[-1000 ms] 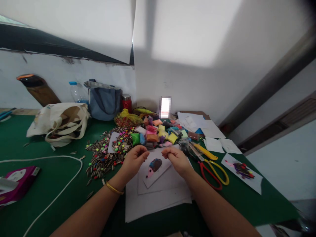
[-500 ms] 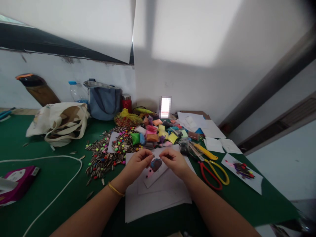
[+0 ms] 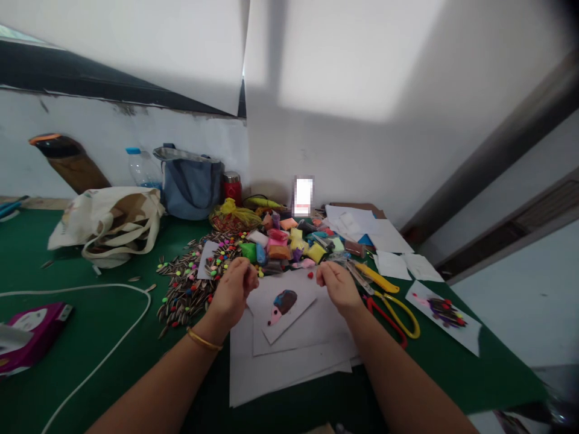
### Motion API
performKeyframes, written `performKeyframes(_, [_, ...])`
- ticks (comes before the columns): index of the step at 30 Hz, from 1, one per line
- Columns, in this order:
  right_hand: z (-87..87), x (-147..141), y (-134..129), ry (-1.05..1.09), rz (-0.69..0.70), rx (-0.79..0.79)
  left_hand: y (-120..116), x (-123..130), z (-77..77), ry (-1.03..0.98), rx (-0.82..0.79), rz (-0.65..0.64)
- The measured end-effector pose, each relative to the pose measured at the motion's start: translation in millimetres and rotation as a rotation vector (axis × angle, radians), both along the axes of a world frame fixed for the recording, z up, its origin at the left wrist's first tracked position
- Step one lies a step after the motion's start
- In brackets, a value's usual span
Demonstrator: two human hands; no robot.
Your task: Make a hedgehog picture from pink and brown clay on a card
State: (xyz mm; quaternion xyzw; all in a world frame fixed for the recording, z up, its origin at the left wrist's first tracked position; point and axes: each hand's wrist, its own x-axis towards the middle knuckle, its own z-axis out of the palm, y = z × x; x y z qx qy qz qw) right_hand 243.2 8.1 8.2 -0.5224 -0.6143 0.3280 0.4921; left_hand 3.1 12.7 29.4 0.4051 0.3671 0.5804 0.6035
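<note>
A white card [image 3: 296, 316] lies aslant on stacked sheets of paper [image 3: 289, 380]. On it is a clay hedgehog [image 3: 284, 303] with a pink face and a brown and blue back. My left hand [image 3: 235, 286] hovers at the card's upper left, fingers curled in, near the sunflower seeds [image 3: 187, 295]. To the right of the card is my right hand [image 3: 335, 283], its fingers bent and pressed together. A red pompom [image 3: 310, 275] lies just left of those fingertips, apart from them. Whatever either hand may hold is hidden.
Packets of coloured clay [image 3: 278, 244] are heaped behind the hands. Scissors [image 3: 398, 316] and a yellow utility knife [image 3: 377, 277] lie at the right, before a finished hedgehog card [image 3: 446, 313]. A cloth bag [image 3: 113, 223] and a white cable [image 3: 113, 346] are on the left.
My hands have drawn apart from over the hedgehog, the left going left and the right going right. The hedgehog and the red pompom now show fully.
</note>
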Motion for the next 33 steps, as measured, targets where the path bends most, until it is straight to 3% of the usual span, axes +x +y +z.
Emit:
performKeyframes(5, [-5.9,27.8,15.5,0.021,-0.224,0.041,15.1,-17.0,5.8,-0.185,-0.041,0.259])
performKeyframes(8, [-5.9,33.6,17.5,0.021,-0.264,0.006,16.8,-19.0,6.3,-0.192,-0.047,0.295])
performKeyframes(14, [2.7,22.4,10.2,-0.086,-0.184,-0.041,5.8,-1.9,-1.5,-0.109,-0.011,0.168])
performKeyframes(23, [-7.1,11.8,11.1,0.064,-0.068,-0.089,-5.5,9.0,-1.0,-0.026,-0.007,0.09])
performKeyframes(28, [-5.5,7.3,6.5,-0.087,-0.056,-0.033,-6.8,10.4,-5.0,-0.016,-0.015,0.045])
performKeyframes(33, [-0.8,-1.5,-0.4,-0.229,0.021,0.024,-13.0,13.1,-6.3,0.051,-0.019,-0.103])
